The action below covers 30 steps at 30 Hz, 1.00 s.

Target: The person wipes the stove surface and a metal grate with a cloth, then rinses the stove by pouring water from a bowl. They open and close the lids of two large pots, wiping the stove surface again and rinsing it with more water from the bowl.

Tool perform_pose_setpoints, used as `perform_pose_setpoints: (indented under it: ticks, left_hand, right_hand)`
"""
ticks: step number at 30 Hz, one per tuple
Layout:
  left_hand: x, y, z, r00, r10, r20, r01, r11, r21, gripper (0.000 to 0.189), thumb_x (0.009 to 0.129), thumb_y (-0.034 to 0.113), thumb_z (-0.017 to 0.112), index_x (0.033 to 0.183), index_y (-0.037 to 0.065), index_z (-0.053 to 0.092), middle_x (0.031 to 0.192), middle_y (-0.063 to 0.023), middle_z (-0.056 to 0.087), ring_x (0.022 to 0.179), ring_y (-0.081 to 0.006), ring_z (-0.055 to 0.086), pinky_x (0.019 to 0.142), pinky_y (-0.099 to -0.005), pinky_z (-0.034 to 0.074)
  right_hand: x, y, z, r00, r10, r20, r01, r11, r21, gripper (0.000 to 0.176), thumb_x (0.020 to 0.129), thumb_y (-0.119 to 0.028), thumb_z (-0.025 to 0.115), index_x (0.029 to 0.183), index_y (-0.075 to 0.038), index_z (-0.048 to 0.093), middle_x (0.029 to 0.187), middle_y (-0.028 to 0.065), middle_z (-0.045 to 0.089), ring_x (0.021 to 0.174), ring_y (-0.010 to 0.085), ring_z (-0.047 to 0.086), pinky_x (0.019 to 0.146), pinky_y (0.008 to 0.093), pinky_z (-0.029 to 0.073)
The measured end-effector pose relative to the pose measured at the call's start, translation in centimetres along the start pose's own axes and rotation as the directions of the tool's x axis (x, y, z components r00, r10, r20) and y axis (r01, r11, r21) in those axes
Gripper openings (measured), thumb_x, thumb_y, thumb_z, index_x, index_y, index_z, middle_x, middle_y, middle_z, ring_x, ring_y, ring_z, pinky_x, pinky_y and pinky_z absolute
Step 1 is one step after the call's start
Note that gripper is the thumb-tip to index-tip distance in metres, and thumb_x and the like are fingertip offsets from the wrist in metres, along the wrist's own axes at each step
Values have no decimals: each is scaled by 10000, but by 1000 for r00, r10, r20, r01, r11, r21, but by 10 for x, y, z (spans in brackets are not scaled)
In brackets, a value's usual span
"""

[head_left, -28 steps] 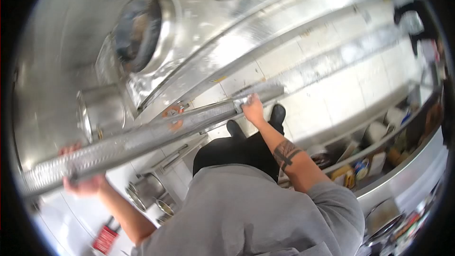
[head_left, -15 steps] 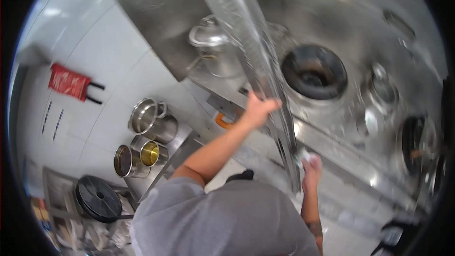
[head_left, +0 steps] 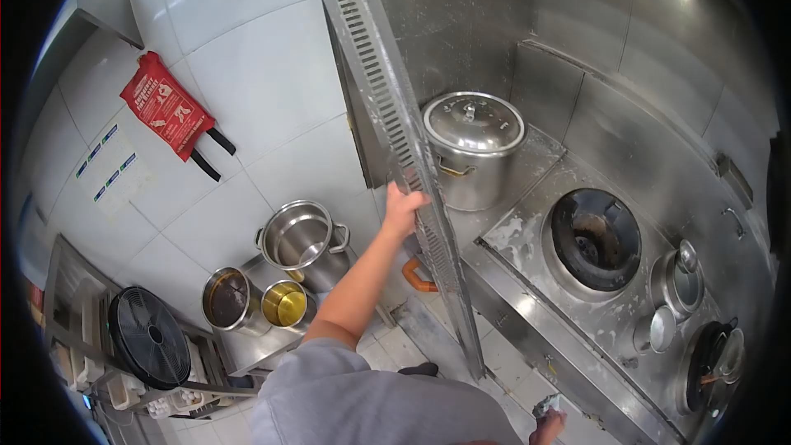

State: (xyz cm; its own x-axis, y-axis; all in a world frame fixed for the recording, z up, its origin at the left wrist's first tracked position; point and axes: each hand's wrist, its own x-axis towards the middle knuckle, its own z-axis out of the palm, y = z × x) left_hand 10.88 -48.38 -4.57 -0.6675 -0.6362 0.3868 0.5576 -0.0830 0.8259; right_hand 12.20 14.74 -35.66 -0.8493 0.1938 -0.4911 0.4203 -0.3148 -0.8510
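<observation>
My left hand (head_left: pixel 404 208) is wrapped around the edge of a long slotted metal panel (head_left: pixel 381 86), which stands tilted and runs from the top of the view down toward the floor. Low in the view, apart from the panel, my right hand (head_left: pixel 549 427) is closed on a crumpled grey-green and white wad (head_left: pixel 550 405); what exactly it is I cannot tell. Just beyond the panel, a lidded stockpot (head_left: pixel 471 152) stands on the steel stove top (head_left: pixel 527 235), which has whitish wet patches.
A black wok burner (head_left: pixel 595 239) and smaller pots (head_left: pixel 677 284) are on the stove. At left, an open pot (head_left: pixel 301 239) stands beside containers of dark liquid (head_left: pixel 227 298) and yellow liquid (head_left: pixel 288 305). A black fan (head_left: pixel 150 336) is near the shelving. A red pouch (head_left: pixel 167 107) hangs on the wall.
The view has turned and is sharper now. My right hand, earlier beside the panel's lower part with the wad, has moved down and away from it. My left hand keeps its hold.
</observation>
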Motion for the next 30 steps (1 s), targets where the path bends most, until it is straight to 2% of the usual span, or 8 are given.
perform_pose_setpoints:
  ticks: [7,9,10,11,12,20,25,30]
  left_hand:
    - [77,6,-109,999,35,-30,-34,999,33,561,649,98,581,1179,-84,599,934,-179,674,808,-311,702,755,-445,605]
    - [94,8,-130,999,35,-10,-35,998,52,568,652,97,562,1187,-89,596,938,-187,669,802,-320,698,749,-452,608]
    - [100,8,-137,1000,19,8,-19,999,36,572,659,105,553,1195,-90,594,941,-186,666,806,-320,699,753,-454,609]
    - [103,9,-140,1000,15,8,-15,999,30,572,659,105,553,1195,-90,594,941,-186,666,806,-320,699,753,-454,609]
    - [105,12,-142,1000,-1,10,1,1000,18,568,667,105,553,1198,-91,593,942,-185,665,807,-318,698,756,-456,609]
    - [128,8,-163,996,-83,10,84,996,-20,531,732,82,550,1231,-99,575,978,-182,665,879,-313,699,834,-461,608]
    - [129,21,-149,991,-112,70,114,993,-18,501,844,83,571,1308,-98,518,1169,-231,664,1081,-342,683,956,-489,575]
    - [130,24,-139,997,-77,11,78,996,-36,421,868,61,613,1262,-77,560,1183,-217,681,1086,-315,697,896,-447,591]
  right_hand:
    - [-29,-10,23,1000,-17,18,21,959,-281,286,904,-110,694,1164,2,654,1095,97,677,997,193,621,849,370,530]
    - [14,30,-18,856,-332,397,517,584,-626,296,898,-67,661,1194,-85,672,1054,103,674,1100,334,600,1045,466,447]
    - [7,23,-4,856,-334,394,516,580,-631,296,898,-67,661,1194,-85,672,1054,103,674,1100,334,600,1045,466,447]
    - [-6,5,25,942,-243,229,320,855,-408,250,864,-22,633,1097,-102,592,994,80,646,972,275,633,879,426,524]
    - [-22,-11,52,991,-90,103,100,990,-96,241,829,23,604,1001,-118,512,935,58,618,843,216,667,714,386,601]
    - [-37,-6,64,995,-61,76,71,989,-130,253,823,16,631,1002,-122,517,942,49,630,842,200,677,689,346,590]
    - [-56,-8,75,995,-84,54,88,992,-95,252,830,22,621,1047,-74,538,972,76,614,851,221,655,743,390,591]
    - [-62,-15,79,995,-78,58,83,993,-81,281,838,35,618,1082,-82,544,1024,76,613,931,209,652,773,376,584]
